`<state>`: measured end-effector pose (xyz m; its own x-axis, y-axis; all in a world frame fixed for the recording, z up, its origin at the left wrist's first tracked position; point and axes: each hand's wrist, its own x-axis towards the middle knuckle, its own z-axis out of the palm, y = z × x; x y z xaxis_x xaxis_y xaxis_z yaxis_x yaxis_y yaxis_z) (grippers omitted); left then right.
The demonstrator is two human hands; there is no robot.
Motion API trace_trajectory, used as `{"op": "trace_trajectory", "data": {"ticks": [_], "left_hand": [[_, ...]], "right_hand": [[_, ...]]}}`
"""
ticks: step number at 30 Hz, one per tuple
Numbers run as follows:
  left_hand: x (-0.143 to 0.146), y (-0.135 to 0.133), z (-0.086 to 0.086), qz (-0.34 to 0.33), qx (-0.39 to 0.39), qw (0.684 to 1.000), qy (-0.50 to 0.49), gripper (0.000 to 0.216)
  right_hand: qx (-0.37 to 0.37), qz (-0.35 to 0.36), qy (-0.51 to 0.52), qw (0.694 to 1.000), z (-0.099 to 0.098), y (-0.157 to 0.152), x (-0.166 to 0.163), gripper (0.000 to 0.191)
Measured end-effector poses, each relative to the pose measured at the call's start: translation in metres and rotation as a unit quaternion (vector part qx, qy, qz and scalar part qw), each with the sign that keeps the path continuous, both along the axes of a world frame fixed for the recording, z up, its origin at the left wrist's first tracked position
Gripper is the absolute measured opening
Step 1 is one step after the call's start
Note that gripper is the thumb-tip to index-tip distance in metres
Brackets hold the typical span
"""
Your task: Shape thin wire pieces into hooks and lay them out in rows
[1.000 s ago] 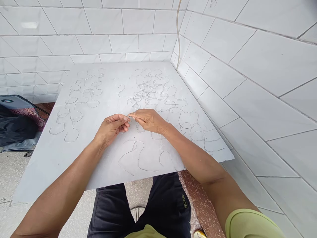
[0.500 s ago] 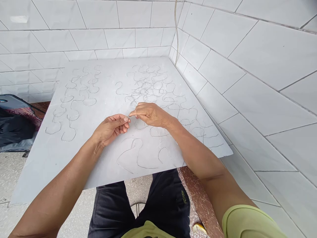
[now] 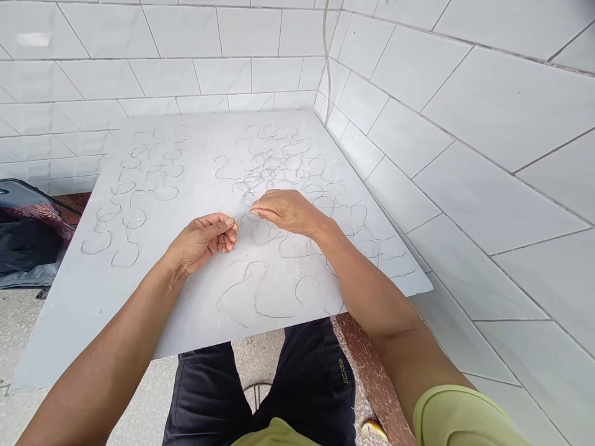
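Note:
A thin wire (image 3: 242, 215) runs between my two hands above the white board (image 3: 186, 328). My left hand (image 3: 211, 238) pinches it between thumb and forefinger, and a curved part of it shows below the curled fingers. To the right, my right hand (image 3: 283, 210) is closed, its fingertips on the wire's other part. Bent wires (image 3: 255, 288) lie on the board just in front of me. Beyond my right hand is a tangle of curved wires (image 3: 274, 170). How the fingertips of my right hand meet is partly hidden.
Several S-shaped wires (image 3: 127, 217) lie in rows on the left of the board. Tiled walls (image 3: 502, 161) border the board behind and on the right. A dark bag (image 3: 28, 241) stands at the left. A hose (image 3: 328, 68) hangs in the corner.
My hands have drawn slightly apart; the right moved a little right and the left a little left. A short stretch of wire now shows between them. The view has shifted slightly.

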<state>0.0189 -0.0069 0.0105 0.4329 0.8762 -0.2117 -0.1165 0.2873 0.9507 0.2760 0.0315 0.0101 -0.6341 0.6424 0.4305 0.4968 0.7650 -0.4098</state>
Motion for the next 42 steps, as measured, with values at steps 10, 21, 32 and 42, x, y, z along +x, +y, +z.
{"op": "trace_trajectory", "data": {"ticks": [10,21,32,42], "left_hand": [[0.002,-0.003,0.000,0.010,0.048,0.998,0.031,0.024],[0.007,-0.007,0.001,0.036,0.098,0.991,0.078,0.028],[0.010,-0.007,-0.004,0.063,0.150,0.981,0.109,0.027],[0.017,-0.012,0.002,0.077,0.155,0.978,0.115,0.025]], "right_hand": [[0.005,-0.024,-0.035,0.999,0.001,-0.001,-0.002,0.039],[0.065,-0.104,-0.050,0.991,-0.010,-0.001,-0.015,0.041],[0.082,-0.136,-0.012,0.987,-0.011,0.001,-0.017,0.043],[0.097,-0.171,-0.002,0.980,-0.012,0.001,-0.023,0.049]]}}
